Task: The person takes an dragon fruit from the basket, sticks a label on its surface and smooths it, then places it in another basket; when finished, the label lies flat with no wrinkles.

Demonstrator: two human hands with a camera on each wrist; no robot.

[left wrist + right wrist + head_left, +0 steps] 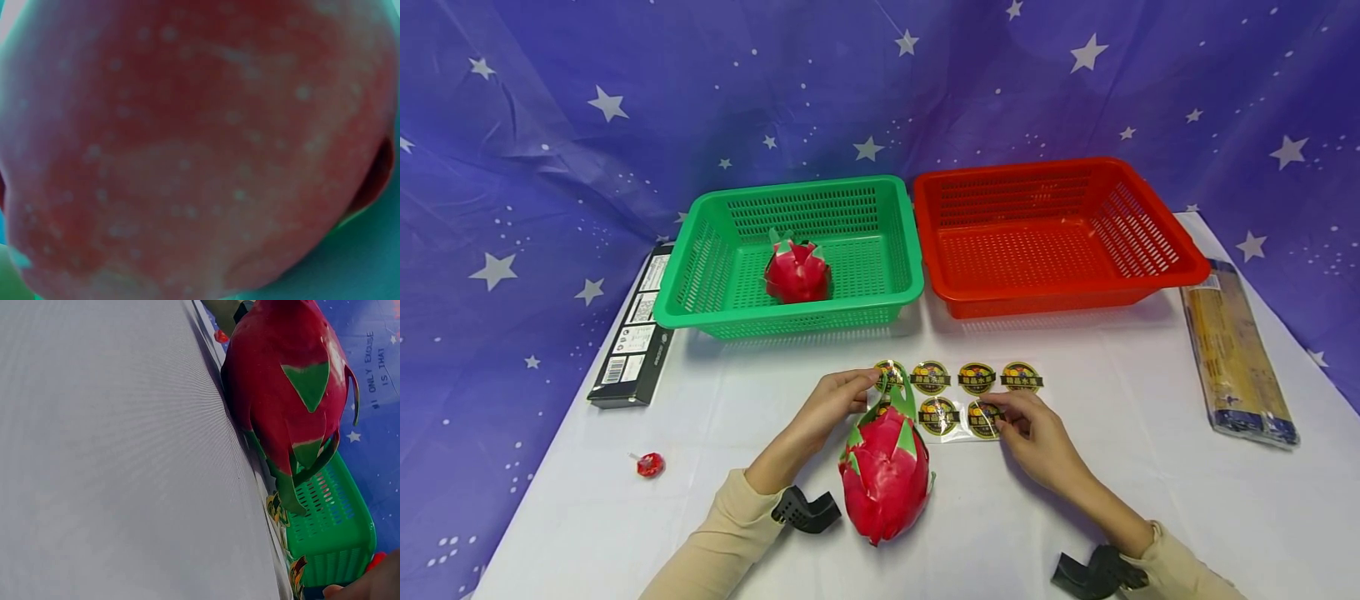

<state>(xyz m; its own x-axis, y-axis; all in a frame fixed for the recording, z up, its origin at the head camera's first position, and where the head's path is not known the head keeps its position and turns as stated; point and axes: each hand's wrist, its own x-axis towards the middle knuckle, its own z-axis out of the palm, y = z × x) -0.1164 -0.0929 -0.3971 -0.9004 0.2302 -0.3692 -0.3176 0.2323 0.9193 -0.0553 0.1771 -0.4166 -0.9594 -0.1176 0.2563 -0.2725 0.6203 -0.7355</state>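
A sheet of round black-and-gold fruit stickers [932, 377] lies on the table in the head view. My left hand [833, 406] pinches the sheet's left edge near the upper left sticker. With thumb and index finger, my right hand [1036, 435] pinches the edge of a lower-row sticker [983, 419] at the right; its fingertips [332, 590] show low in the right wrist view. A dragon fruit [886, 475] lies between my forearms, its green leaf tips covering part of the sheet. That same dragon fruit [187, 137] fills the left wrist view and hides the left hand there.
Behind the sheet stand a green basket [790, 315] with another dragon fruit [797, 272] inside and a red basket [1067, 296]. A black box [634, 342] and a small red wrapped candy [650, 465] lie left. A flat golden-brown package [1232, 350] lies right.
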